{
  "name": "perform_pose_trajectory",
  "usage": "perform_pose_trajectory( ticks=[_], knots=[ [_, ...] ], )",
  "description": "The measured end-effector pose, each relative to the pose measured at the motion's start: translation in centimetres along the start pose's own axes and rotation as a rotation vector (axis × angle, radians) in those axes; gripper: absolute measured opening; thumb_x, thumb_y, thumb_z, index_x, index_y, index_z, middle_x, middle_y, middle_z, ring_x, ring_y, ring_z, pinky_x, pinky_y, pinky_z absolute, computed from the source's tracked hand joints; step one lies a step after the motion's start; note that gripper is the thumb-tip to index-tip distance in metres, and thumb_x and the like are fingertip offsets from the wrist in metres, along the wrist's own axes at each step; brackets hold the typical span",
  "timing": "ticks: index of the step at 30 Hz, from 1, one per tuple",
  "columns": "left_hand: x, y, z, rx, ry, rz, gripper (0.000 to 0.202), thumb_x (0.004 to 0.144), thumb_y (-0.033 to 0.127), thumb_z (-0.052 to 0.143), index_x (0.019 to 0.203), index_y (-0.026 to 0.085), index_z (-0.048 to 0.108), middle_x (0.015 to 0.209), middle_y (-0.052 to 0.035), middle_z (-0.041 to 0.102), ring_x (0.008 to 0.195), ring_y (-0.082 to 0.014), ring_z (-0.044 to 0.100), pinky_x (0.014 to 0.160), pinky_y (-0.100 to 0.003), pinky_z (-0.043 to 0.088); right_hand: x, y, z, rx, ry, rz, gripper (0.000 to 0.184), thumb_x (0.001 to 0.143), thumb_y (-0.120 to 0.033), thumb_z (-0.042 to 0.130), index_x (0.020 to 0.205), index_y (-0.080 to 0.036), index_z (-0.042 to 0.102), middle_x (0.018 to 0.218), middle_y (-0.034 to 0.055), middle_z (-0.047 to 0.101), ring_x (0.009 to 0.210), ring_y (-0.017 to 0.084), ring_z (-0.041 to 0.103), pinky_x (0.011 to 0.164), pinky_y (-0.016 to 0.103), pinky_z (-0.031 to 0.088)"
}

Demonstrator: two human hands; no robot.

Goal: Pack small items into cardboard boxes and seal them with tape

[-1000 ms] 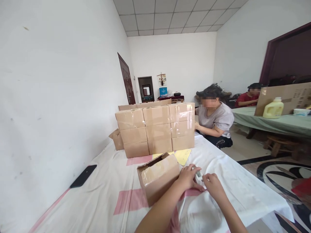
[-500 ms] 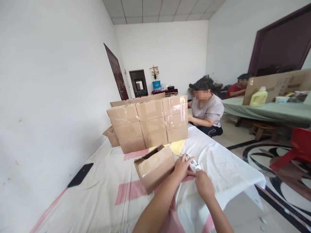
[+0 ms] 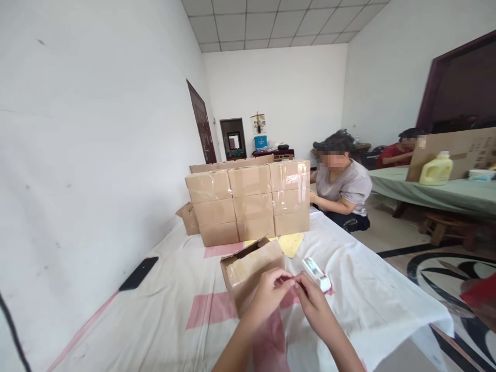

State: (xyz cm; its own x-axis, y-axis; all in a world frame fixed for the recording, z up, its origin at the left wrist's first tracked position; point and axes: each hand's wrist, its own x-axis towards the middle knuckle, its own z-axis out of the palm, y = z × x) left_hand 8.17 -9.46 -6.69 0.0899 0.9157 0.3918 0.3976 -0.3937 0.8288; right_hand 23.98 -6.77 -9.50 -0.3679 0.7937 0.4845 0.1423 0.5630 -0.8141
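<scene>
My left hand and my right hand meet fingertip to fingertip in a pinch over the cloth. Anything between the fingers is too small or too clear to make out. Just beyond my right hand, a white tape dispenser lies on the cloth, out of both hands. An open-topped cardboard box, with clear tape on its end, stands tilted in view beside my left hand, which partly covers it. Behind it rises a block of taped cardboard boxes stacked in rows.
A white and pink cloth covers the table. A black phone lies near the left wall. One co-worker crouches by the stack's right end; another sits farther right. A yellow jug stands on the green-covered table.
Both hands have come off the tape dispenser, which now lies on the cloth, and have moved left to meet in front of the open box. The view has shifted slightly.
</scene>
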Motion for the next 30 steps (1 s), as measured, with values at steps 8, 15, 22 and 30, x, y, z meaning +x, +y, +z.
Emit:
perform_pose_trajectory(
  ticks=[8, 15, 22, 30],
  knots=[
    [-3.0, -0.3, -3.8, 0.464, 0.187, 0.098, 0.023, 0.100, 0.028, 0.047, 0.084, 0.022, 0.062, 0.082, -0.0013, 0.065, 0.080, -0.0179, 0.060, 0.073, -0.031, 0.044, 0.3, -1.7, 2.8, -0.085, -0.007, -0.005, 0.028, 0.103, -0.035, 0.038, 0.097, -0.022, 0.062, 0.092, 0.0070, 0.065, 0.086, 0.024, 0.063, 0.079, 0.037, 0.050],
    [-3.2, 1.1, -8.2, 0.281, 0.460, -0.001, 0.026, 0.100, 0.038, 0.046, 0.085, 0.021, 0.060, 0.081, -0.0007, 0.063, 0.072, -0.0155, 0.056, 0.068, -0.028, 0.041, 7.2, -1.9, 4.2, -0.612, -0.050, -0.329, 0.049, 0.102, -0.032, 0.041, 0.148, -0.018, 0.049, 0.154, 0.0107, 0.048, 0.147, 0.034, 0.034, 0.120, 0.057, 0.023],
    [1.9, -1.5, -11.8, 0.242, 0.057, -0.312, 0.018, 0.080, 0.032, 0.059, 0.073, 0.017, 0.066, 0.072, -0.0015, 0.067, 0.069, -0.0166, 0.059, 0.064, -0.027, 0.040, 9.1, -0.1, 6.0, -0.682, -0.257, -0.337, 0.043, 0.105, -0.035, 0.038, 0.137, -0.018, 0.062, 0.139, 0.0105, 0.064, 0.136, 0.029, 0.051, 0.119, 0.054, 0.029],
    [2.3, 0.2, -11.9, 0.241, 0.063, -0.285, 0.018, 0.079, 0.035, 0.063, 0.076, 0.018, 0.069, 0.074, -0.0012, 0.069, 0.068, -0.0156, 0.059, 0.064, -0.027, 0.040, 10.4, -1.2, 5.6, -0.704, -0.115, -0.385, 0.062, 0.097, -0.040, 0.054, 0.152, -0.014, 0.043, 0.158, 0.0148, 0.041, 0.145, 0.035, 0.034, 0.115, 0.050, 0.034]
  ],
)
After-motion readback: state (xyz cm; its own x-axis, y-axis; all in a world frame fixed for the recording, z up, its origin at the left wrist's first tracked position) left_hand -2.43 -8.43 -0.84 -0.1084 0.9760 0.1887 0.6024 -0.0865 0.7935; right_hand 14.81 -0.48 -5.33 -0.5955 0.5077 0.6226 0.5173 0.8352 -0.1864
